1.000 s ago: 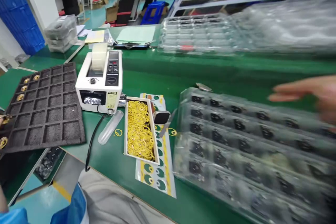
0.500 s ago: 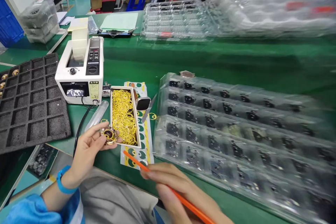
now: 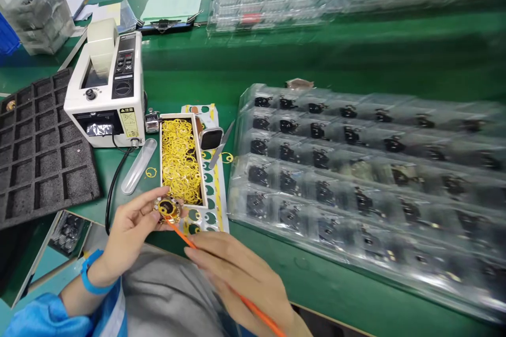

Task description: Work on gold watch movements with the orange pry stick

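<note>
My left hand (image 3: 126,231) pinches a small round gold part (image 3: 167,209) just below the white box of yellow rings (image 3: 179,160). An orange stick (image 3: 221,279) lies in the closed fingers of my right hand (image 3: 245,279), and its tip touches the gold part. Both hands are at the near edge of the green bench (image 3: 316,68), above my lap.
A white tape dispenser (image 3: 106,92) stands behind the box. A black foam tray (image 3: 39,147) lies at left. Stacked clear blister trays (image 3: 356,168) with black parts fill the right. A sticker sheet (image 3: 213,189), a smartwatch (image 3: 210,138) and a clear tube (image 3: 138,166) lie nearby.
The view has swung down and closer. Both hands came in to the bench's near edge, left with the gold part, right with the orange stick. The stick's tip has moved left onto the part.
</note>
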A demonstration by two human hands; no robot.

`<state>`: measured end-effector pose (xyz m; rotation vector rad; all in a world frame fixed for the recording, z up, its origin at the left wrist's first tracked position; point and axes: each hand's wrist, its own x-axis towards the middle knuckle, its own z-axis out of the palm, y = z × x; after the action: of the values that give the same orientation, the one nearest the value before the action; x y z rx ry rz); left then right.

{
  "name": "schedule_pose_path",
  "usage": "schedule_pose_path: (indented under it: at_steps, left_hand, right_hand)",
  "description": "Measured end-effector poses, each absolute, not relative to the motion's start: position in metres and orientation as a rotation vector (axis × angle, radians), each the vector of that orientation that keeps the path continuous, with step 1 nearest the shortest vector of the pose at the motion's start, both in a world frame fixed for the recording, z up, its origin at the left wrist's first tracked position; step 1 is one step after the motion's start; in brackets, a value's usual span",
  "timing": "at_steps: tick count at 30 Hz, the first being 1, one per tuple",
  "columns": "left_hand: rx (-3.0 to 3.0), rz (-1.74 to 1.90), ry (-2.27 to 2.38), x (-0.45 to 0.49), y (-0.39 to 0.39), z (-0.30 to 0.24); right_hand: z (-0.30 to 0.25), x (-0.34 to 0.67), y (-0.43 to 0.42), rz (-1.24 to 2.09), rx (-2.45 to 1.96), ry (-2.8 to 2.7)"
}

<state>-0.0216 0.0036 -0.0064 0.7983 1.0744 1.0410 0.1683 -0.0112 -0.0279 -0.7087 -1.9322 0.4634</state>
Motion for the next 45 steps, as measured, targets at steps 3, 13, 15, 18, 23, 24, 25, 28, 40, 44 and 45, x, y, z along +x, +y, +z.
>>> schedule_pose_path:
  at_steps: [3,13,15,18,23,24,25,28,40,44,45]
  left_hand:
    - [0.743,1.030,1.083,-0.018,0.005,-0.005]
    - [0.751,1.027,1.134,-0.010,-0.001,-0.007]
    - [0.774,1.033,1.121,-0.007,-0.002,-0.006]
    - [0.802,1.029,1.112,-0.002,-0.003,-0.004]
    - [0.829,1.032,1.187,-0.001,-0.003,-0.008]
    - [0.832,1.030,1.212,-0.002,-0.003,-0.009]
    - [0.833,1.027,1.232,-0.003,-0.003,-0.011]
    - [0.799,1.026,1.249,-0.005,-0.002,-0.016]
    - [0.659,1.029,1.149,-0.006,0.002,-0.013]
    - [0.710,0.968,1.150,-0.005,0.003,-0.012]
    - [0.723,0.963,1.155,-0.005,0.002,-0.012]
  right_hand:
    - [-0.028,0.171,-0.013,0.156,-0.657,-2.165]
    - [-0.028,0.165,-0.014,0.364,-0.824,-1.827]
    - [-0.027,0.159,-0.013,0.423,-0.864,-1.708]
    - [-0.029,0.150,-0.013,0.394,-0.882,-1.635]
    - [-0.040,0.148,-0.016,0.103,-0.848,-1.849]
    - [-0.042,0.149,-0.017,0.036,-0.829,-1.917]
    - [-0.043,0.149,-0.018,-0.009,-0.816,-1.974]
    - [-0.040,0.150,-0.018,-0.062,-0.801,-2.091]
    - [-0.025,0.176,-0.022,0.467,-0.984,-1.752]
    - [-0.028,0.182,-0.031,0.666,-1.057,-1.461]
    - [-0.029,0.182,-0.033,0.675,-1.075,-1.436]
